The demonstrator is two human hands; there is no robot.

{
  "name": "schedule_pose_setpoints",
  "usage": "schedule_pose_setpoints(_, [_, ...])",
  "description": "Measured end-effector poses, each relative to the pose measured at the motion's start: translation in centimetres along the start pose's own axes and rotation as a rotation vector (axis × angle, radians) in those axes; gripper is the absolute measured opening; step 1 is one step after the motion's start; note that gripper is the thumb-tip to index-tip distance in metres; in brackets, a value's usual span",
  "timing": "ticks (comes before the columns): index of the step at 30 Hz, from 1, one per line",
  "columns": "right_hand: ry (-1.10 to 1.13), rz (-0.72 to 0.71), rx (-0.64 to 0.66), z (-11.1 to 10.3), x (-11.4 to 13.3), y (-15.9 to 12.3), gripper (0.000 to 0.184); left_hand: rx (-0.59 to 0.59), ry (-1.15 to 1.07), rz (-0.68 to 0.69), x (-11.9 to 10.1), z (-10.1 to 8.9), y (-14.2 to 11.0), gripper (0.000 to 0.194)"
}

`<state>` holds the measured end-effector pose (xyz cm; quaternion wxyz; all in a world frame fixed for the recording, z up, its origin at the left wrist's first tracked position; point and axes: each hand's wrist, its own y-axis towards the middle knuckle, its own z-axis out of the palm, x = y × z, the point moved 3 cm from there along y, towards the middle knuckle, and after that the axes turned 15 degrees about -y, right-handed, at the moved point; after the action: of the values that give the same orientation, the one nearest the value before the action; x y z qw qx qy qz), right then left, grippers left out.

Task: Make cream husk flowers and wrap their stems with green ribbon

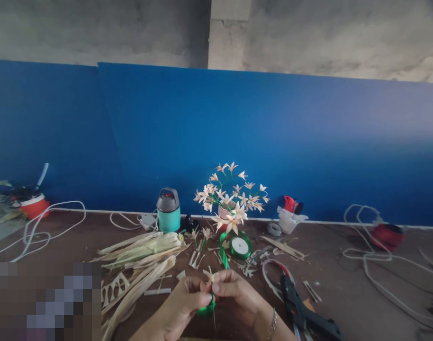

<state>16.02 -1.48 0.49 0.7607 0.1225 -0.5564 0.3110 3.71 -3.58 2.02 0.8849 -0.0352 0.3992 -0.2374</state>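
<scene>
My left hand (184, 303) and my right hand (240, 294) meet low in the middle of the head view, fingers pinched together. Between the fingertips is a small pale flower (210, 274), seemingly of dried husk, on a thin wire stem (214, 319). Green ribbon (206, 310) hangs under my left fingers around the stem. Both hands are closed on the flower and its stem; the exact grip is partly hidden. Beyond them stands a ribbon spool (239, 245) with green ribbon on it. Several finished pale flowers (238, 201) rise from a striped pot (225, 214).
Dried husks (141, 251) lie left of my hands. At right rests a black glue gun (302, 305). A turquoise jug (169, 219), a white cup (288, 220), a tape roll (274, 229) and white cables (367, 255) are near the blue partition (202, 137). Husk scraps litter the brown table.
</scene>
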Motion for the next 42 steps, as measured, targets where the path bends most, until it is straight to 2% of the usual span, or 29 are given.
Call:
schedule_pose_setpoints(4, [0.036,-0.015,0.018,0.1,-0.2,0.3,0.017,0.042,0.106,-0.001,-0.2,0.2,0.0,0.028])
schedule_pose_setpoints(8, [0.035,-0.012,-0.074,0.1,-0.2,0.3,0.014,0.051,0.231,0.067,-0.4,-0.1,0.2,0.029])
schedule_pose_setpoints(12, [0.002,-0.018,-0.176,0.0,-0.1,0.3,0.017,-0.022,0.354,0.085,-0.3,-0.8,0.8,0.026])
schedule_pose_setpoints(15, [-0.028,-0.012,-0.221,-0.1,-0.2,0.4,0.019,-0.133,0.409,0.018,-0.1,-1.1,0.8,0.019])
schedule_pose_setpoints(18, [-0.069,0.019,-0.254,-0.1,-0.2,0.5,0.02,-0.169,0.376,-0.03,0.0,-1.0,0.6,0.016])
schedule_pose_setpoints(24, [-0.092,0.085,-0.302,0.2,-0.1,0.2,0.022,-0.116,0.352,-0.005,0.1,-1.2,0.6,0.016])
schedule_pose_setpoints(27, [-0.091,0.118,-0.33,0.2,0.0,0.2,0.021,-0.128,0.343,0.004,0.0,-1.1,0.7,0.018])
schedule_pose_setpoints(34, [-0.104,0.089,-0.326,-0.1,-0.4,0.4,0.02,-0.182,0.432,0.077,0.0,-0.6,0.7,0.016])
schedule_pose_setpoints(38, [-0.113,0.095,-0.325,0.0,-0.2,0.3,0.021,-0.163,0.34,-0.021,0.2,-0.5,0.6,0.017])
schedule_pose_setpoints(42, [-0.151,0.096,-0.286,0.2,0.3,0.2,0.021,-0.124,0.228,-0.051,0.0,-0.4,0.2,0.019])
